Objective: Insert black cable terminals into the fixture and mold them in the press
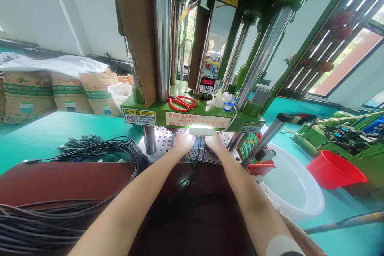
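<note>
Both my arms reach under the green press's crossbeam point(168, 120), toward a perforated metal bed. My left hand point(183, 142) rests at the left side of a small grey metal block point(198, 143), its fingers stretched forward and partly hidden by glare. At the block's right side is my right hand point(212, 141), its fingers hidden behind a bright white lamp point(202, 131). Several thin black cables point(196, 158) run from the block between my hands and hang toward the dark red tabletop. I cannot make out anything gripped in either hand.
Red-handled scissors point(182, 104) and a blue-and-white spool point(228, 106) lie on the crossbeam. Bundled black cables point(120, 150) lie at the left, with more point(39, 224) nearer. A green button panel point(249, 146), white tub point(309, 192) and red bucket point(333, 170) stand right.
</note>
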The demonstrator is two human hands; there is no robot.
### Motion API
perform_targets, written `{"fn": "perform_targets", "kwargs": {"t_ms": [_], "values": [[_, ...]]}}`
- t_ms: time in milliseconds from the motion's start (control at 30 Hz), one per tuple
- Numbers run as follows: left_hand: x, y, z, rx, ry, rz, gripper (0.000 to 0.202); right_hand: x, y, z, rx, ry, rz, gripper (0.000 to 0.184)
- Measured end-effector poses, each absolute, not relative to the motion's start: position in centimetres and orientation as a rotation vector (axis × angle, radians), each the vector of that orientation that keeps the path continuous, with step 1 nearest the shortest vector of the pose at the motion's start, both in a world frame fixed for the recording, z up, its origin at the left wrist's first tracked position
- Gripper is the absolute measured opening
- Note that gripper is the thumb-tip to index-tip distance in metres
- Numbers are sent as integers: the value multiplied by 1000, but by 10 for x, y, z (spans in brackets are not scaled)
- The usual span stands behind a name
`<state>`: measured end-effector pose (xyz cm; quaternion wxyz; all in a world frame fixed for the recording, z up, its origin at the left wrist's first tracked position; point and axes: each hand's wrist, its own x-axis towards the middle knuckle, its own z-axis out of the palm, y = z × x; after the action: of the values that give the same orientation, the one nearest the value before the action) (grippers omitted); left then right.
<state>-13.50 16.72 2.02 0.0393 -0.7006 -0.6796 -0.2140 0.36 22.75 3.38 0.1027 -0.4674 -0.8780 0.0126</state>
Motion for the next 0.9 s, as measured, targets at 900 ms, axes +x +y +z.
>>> {"fn": "perform_targets", "kwargs": {"t_ms": [900], "values": [[-151, 184, 24, -2552, -1910, -514, 52, 31, 234, 35, -1123, -3034, 48, 51]]}}
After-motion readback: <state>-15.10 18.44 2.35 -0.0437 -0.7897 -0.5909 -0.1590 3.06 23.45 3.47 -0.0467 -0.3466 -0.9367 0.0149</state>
